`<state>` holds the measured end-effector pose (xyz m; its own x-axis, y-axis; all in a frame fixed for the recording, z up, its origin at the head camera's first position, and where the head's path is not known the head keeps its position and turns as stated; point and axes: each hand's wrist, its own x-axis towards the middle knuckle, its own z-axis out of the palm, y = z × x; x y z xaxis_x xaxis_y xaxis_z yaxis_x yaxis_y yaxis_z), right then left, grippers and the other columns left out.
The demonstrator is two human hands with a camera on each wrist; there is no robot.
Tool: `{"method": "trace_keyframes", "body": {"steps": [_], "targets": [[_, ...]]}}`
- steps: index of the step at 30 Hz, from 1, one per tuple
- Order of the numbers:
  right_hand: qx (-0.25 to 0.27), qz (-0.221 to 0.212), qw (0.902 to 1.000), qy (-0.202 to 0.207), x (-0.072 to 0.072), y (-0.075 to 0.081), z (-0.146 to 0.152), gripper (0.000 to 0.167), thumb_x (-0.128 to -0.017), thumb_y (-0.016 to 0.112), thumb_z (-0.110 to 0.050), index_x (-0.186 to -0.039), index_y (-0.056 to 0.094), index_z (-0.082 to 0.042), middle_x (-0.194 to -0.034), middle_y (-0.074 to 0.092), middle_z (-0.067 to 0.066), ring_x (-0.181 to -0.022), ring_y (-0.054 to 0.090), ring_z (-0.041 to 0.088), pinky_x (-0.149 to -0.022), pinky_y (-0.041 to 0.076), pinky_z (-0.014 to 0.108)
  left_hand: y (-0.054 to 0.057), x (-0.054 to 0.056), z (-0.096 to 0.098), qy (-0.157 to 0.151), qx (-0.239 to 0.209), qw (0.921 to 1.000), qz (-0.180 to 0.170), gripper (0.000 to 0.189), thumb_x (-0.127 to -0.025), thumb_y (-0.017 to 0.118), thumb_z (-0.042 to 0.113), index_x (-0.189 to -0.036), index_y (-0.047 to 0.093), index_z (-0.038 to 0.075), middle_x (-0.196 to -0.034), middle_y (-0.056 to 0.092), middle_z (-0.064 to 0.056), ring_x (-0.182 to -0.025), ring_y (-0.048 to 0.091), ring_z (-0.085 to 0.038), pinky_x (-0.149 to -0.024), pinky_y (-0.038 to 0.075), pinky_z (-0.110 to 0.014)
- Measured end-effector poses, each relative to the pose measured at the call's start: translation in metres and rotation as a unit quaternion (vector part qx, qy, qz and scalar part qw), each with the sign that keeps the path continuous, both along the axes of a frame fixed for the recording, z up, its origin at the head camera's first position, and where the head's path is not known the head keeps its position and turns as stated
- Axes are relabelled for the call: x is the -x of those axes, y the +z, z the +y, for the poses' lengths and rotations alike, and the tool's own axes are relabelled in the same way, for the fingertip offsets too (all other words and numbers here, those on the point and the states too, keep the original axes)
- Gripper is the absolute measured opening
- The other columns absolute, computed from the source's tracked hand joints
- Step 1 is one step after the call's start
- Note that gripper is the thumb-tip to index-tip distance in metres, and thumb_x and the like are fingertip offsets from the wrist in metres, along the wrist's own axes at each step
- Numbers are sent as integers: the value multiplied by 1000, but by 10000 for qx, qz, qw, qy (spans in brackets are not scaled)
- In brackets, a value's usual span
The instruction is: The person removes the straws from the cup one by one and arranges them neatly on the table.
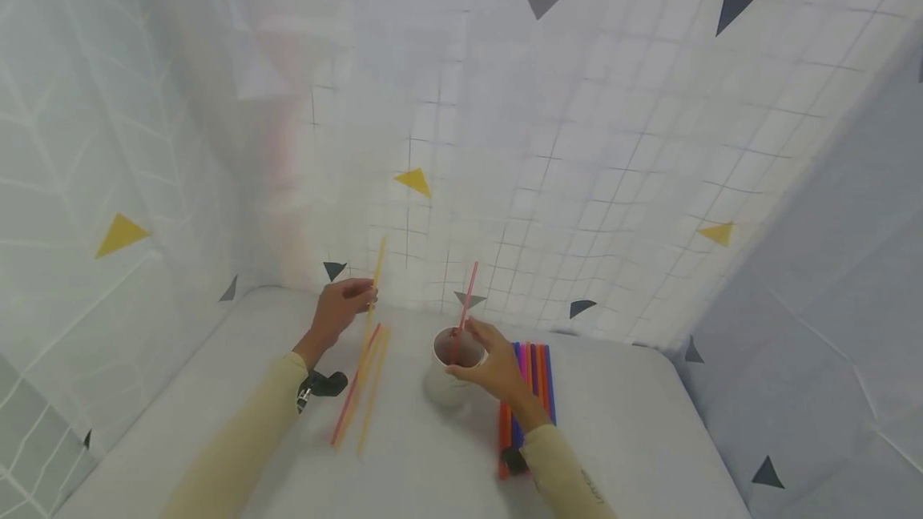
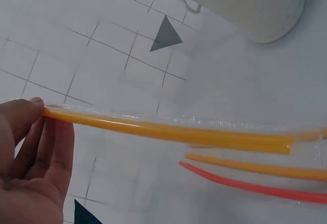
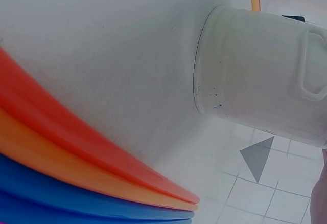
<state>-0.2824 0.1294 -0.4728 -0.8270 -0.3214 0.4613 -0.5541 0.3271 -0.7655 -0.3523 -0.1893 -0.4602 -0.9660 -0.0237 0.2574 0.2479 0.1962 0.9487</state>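
Note:
My left hand (image 1: 344, 311) pinches a yellow straw (image 1: 378, 263) between thumb and fingers, above the table. Clear film runs along this straw (image 2: 153, 129) in the left wrist view. Below it lie a red straw (image 1: 346, 411) and yellow straws (image 1: 369, 411). A white cup (image 1: 449, 387) stands upright to the right, with a red straw (image 1: 471, 283) leaning out of its mouth. Around the cup's rim, my right hand (image 1: 497, 363) grips with thumb in front and fingers behind. In the right wrist view the cup (image 3: 250, 65) shows a side handle; most of that hand is out of frame.
Right of the cup, partly under my right forearm, lies a row of red, orange, blue, purple and pink straws (image 1: 544, 375). A patterned sheet (image 1: 577, 183) rises behind the white table (image 1: 620, 423), and hanging sheets flank both sides.

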Motion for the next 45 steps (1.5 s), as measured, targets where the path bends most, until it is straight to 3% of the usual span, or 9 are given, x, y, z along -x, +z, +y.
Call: {"method": "trace_keyframes", "body": {"steps": [11, 18, 23, 26, 30, 37, 45], "targets": [[-38, 38, 10000, 46, 1, 2, 0, 85, -69, 89, -12, -138, 45, 10, -134, 51, 29, -123, 50, 45, -104, 38, 55, -36, 0, -24, 378, 814, 9943, -574, 31, -94, 66, 20, -119, 66, 1, -105, 70, -13, -93, 68, -22, -80, 58, -31], [5, 81, 10000, -23, 2, -2, 0, 85, -69, 90, -13, -137, 46, 10, -134, 52, 27, -123, 51, 43, -104, 39, 54, -51, -5, -27, 471, 1014, 9906, -785, 31, -93, 67, 20, -118, 67, 3, -108, 69, -13, -96, 68, -23, -82, 58, -33], [-5, -54, 10000, -37, 3, -3, 1, 85, -69, 90, -13, -138, 45, 9, -135, 51, 26, -124, 50, 43, -105, 38, 55, -67, -5, -28, 570, 1209, 9862, -980, 31, -91, 69, 20, -117, 68, 3, -110, 69, -13, -93, 68, -21, -78, 59, -31], [-60, -118, 9999, -27, 2, -1, 1, 86, -70, 90, -14, -139, 45, 8, -136, 51, 26, -125, 49, 43, -105, 38, 55, -76, -8, -28, 554, 1320, 9857, -890, 30, -90, 69, 17, -116, 68, 2, -108, 70, -14, -90, 69, -21, -76, 59, -31], [-164, -106, 9998, -36, 3, 0, 1, 86, -71, 89, -16, -140, 44, 7, -137, 50, 26, -125, 50, 42, -105, 39, 53, -82, -13, -27, 533, 1394, 9854, -824, 28, -89, 70, 14, -114, 69, 0, -108, 70, -15, -90, 69, -22, -76, 59, -32], [-49, -109, 9999, 20, 2, 1, 1, 87, -70, 89, -16, -140, 44, 8, -136, 50, 26, -125, 49, 42, -106, 38, 51, -91, -15, -26, 657, 1724, 9760, -1156, 28, -90, 69, 16, -114, 70, 1, -112, 69, -15, -94, 68, -22, -80, 58, -34], [29, -106, 9999, 66, 3, 2, 1, 87, -69, 90, -14, -139, 44, 10, -135, 51, 28, -125, 49, 43, -106, 38, 51, -100, -16, -30, 767, 2074, 9705, -961, 27, -88, 72, 20, -109, 72, 2, -108, 71, -14, -103, 64, -30, -88, 53, -44]]}}
